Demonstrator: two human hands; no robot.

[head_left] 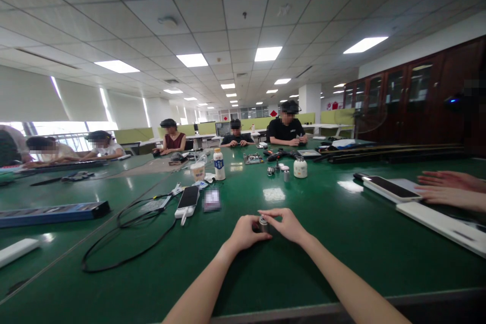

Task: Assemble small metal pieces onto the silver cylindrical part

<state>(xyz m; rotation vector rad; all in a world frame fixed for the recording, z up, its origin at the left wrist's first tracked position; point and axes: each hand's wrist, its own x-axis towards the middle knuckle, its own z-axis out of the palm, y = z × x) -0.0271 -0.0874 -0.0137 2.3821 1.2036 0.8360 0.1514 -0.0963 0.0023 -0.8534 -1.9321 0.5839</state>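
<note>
My left hand (245, 233) and my right hand (286, 224) meet on the green table (334, 243) a little in front of me. Between their fingertips stands a small silver metal cylinder (263, 223), upright on the table top. Both hands pinch it, the left from the left side and the right from above and the right. The lower part of the cylinder is hidden by my fingers.
A white phone (188, 200) and a looped black cable (125, 238) lie to the left. A drink bottle (218, 164), paper cup (198, 170) and white jar (299, 167) stand farther back. A co-worker's hands (448, 188) rest at right near a phone (391, 187). Several people sit around.
</note>
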